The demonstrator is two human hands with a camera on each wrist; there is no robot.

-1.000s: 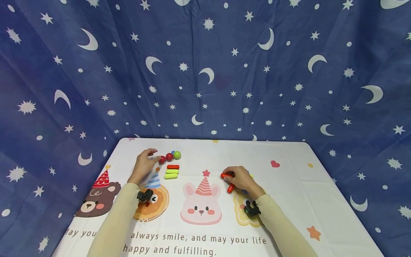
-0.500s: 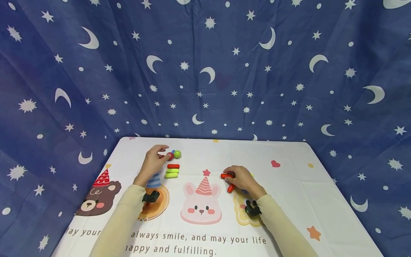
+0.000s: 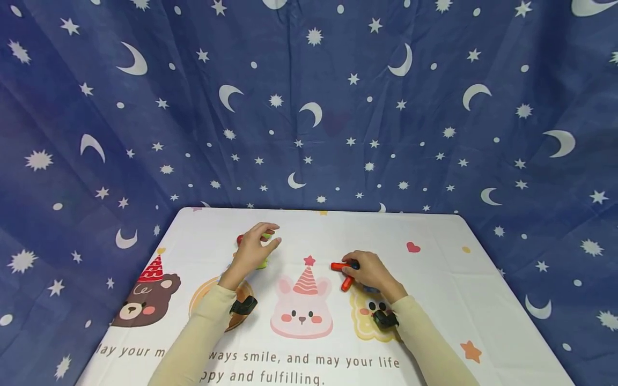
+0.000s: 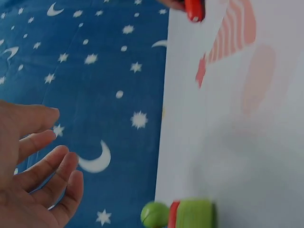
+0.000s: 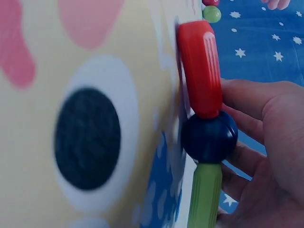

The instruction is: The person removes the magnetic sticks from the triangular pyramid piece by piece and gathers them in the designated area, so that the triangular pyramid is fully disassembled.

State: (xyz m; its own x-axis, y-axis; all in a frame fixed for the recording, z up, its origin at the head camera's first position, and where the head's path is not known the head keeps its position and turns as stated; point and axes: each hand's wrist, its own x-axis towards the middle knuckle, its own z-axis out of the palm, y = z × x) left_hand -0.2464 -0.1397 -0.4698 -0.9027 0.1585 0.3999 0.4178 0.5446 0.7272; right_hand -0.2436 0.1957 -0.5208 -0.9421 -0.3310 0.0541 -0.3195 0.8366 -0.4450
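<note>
My left hand (image 3: 253,247) is over the balls and sticks at the table's left, fingers parted, holding nothing. It partly covers a red ball (image 3: 239,239), a green ball (image 4: 155,214) and a yellow-green stick (image 3: 262,264). A red stick (image 4: 174,213) shows as a thin strip in the left wrist view. On the right, my right hand (image 3: 369,268) pinches a dark blue ball (image 5: 209,137) with thumb and fingers. A red stick (image 5: 202,69) and a green stick (image 5: 205,194) meet this ball at opposite sides. Another red stick (image 3: 346,283) slants below the thumb in the head view.
A white cloth (image 3: 425,289) with printed animals, shapes and lettering covers the table. Behind it and at its sides hangs a blue curtain (image 3: 333,166) with moons and stars. Dark cameras are strapped to both wrists.
My left hand has moved rightward from the leftmost red ball, along the row of balls, to above its right end; thumb and fingers are now apart. My right hand has stayed almost still.
</note>
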